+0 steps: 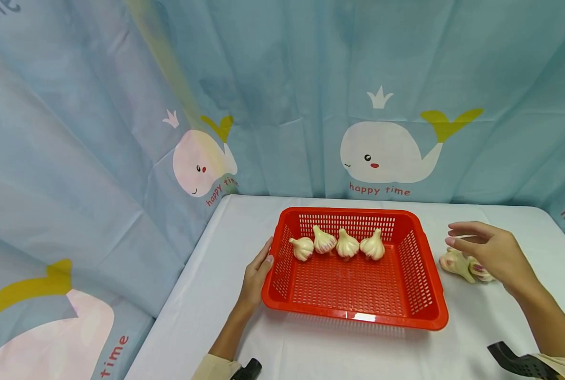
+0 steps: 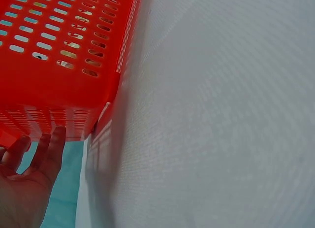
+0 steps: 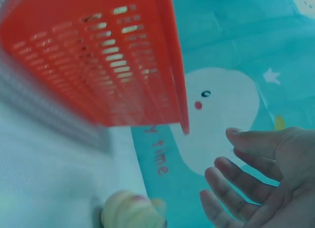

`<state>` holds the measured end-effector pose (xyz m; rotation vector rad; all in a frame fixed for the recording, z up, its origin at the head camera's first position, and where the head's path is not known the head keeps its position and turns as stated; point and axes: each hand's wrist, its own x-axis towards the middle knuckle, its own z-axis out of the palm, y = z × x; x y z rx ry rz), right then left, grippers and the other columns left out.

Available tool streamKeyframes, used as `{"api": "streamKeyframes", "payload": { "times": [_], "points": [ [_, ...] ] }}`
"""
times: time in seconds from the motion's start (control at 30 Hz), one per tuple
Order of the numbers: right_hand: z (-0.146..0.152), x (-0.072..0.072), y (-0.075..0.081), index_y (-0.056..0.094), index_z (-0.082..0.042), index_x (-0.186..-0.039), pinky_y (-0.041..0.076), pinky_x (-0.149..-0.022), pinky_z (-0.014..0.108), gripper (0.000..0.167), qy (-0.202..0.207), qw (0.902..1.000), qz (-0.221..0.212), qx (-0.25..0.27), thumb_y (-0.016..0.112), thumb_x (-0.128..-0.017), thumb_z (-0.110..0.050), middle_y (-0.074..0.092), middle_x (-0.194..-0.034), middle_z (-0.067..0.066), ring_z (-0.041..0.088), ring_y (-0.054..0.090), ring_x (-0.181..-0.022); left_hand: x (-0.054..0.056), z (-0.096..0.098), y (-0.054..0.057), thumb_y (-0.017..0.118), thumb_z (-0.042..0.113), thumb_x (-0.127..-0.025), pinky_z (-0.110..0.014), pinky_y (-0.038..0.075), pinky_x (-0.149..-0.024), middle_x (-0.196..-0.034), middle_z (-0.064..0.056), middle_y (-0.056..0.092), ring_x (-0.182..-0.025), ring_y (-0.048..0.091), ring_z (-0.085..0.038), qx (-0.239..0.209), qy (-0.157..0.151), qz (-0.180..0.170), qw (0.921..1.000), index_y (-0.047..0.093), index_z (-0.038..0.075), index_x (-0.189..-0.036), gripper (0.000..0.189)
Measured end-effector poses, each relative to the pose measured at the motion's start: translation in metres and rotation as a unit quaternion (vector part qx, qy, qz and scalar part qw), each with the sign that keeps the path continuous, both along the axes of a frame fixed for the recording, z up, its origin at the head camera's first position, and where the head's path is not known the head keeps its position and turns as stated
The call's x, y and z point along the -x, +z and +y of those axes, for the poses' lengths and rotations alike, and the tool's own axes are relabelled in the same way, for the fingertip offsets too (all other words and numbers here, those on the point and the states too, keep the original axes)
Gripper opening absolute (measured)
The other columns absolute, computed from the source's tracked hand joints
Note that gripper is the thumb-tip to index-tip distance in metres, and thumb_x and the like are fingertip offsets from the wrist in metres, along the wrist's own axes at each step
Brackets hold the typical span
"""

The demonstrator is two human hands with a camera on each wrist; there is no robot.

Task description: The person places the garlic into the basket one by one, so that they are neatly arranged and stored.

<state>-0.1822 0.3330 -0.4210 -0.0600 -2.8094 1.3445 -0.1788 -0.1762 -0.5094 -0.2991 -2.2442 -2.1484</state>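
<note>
The gathering of garlic bulbs (image 1: 347, 245) was judged to be in hand: 4, smooth, creamy and pink-tinged, were lined up inside the perforated red plastic basket (image 1: 310, 310). Its side was touched by the left hand (image 1: 256, 274), fingers extended. At least 2 loose bulbs (image 1: 453, 263) were overhung by the right hand (image 1: 496, 253), parted and unladen; a gentle pinch seemed called for.

My left hand (image 1: 256, 277) touches the left side of a red slotted basket (image 1: 348, 290), open side up, at lower centre of the frame. Four pale garlic bulbs (image 1: 347, 245) line its upper part, the leftmost tipped left; pink-streaked loose garlic (image 1: 455, 264) lies at right, near my right hand (image 1: 498, 253).
</note>
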Motion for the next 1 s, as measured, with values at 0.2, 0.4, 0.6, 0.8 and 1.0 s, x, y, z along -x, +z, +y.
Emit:
{"api": "streamKeyframes", "payload": {
  "times": [0.2,0.4,0.6,0.8,1.0],
  "points": [
    [0.016,-0.006,-0.008,0.060,-0.003,-0.144,0.050,-0.067,0.013,0.063,-0.032,0.9995,0.008,0.002,0.071,-0.101,-0.048,0.058,-0.098,-0.044,-0.021,0.054,-0.086,0.000,0.000,0.000,0.042,0.028,-0.115,-0.035,0.052,-0.110,-0.169,0.004,0.038,-0.151,0.045,-0.026,0.004,0.003,-0.001,1.0000,0.034,0.022,-0.168,0.054],
    [0.032,-0.012,-0.016,0.055,0.002,-0.147,0.048,-0.062,0.011,0.067,-0.080,0.9967,0.008,-0.006,0.068,-0.102,-0.047,0.051,-0.098,-0.043,-0.021,0.049,-0.084,0.000,0.001,0.000,0.042,0.028,-0.115,-0.031,0.050,-0.112,-0.170,0.003,0.037,-0.153,0.043,-0.025,-0.002,0.003,-0.003,1.0000,0.034,0.022,-0.168,0.054],
    [0.048,-0.017,-0.021,0.046,0.002,-0.156,0.057,-0.087,0.050,0.070,-0.130,0.9898,-0.010,-0.056,0.062,-0.106,-0.045,0.061,-0.141,0.023,0.032,0.058,-0.117,0.000,0.001,0.001,0.043,0.029,-0.115,-0.029,0.049,-0.113,-0.170,0.005,0.037,-0.154,0.040,-0.021,0.001,0.001,-0.001,1.0000,0.034,0.020,-0.168,0.054],
    [0.060,-0.022,-0.026,0.036,0.009,-0.158,0.042,-0.100,0.077,0.069,-0.174,0.9829,-0.011,-0.060,0.061,-0.109,-0.031,0.038,-0.156,0.041,0.060,0.036,-0.137,-0.001,0.001,0.001,0.043,0.029,-0.115,-0.032,0.050,-0.112,-0.169,0.005,0.038,-0.153,0.042,-0.022,0.003,0.004,-0.003,1.0000,0.035,0.021,-0.168,0.054],
    [0.071,-0.019,-0.033,0.025,0.008,-0.162,0.030,-0.113,0.079,0.075,-0.203,0.9762,-0.067,-0.039,0.058,-0.109,-0.034,0.019,-0.165,0.040,0.062,0.021,-0.150,-0.001,0.001,0.002,0.043,0.028,-0.115,-0.033,0.052,-0.110,-0.169,0.006,0.039,-0.151,0.044,-0.022,0.001,0.004,-0.004,1.0000,0.033,0.018,-0.168,0.055]
  ]
}}
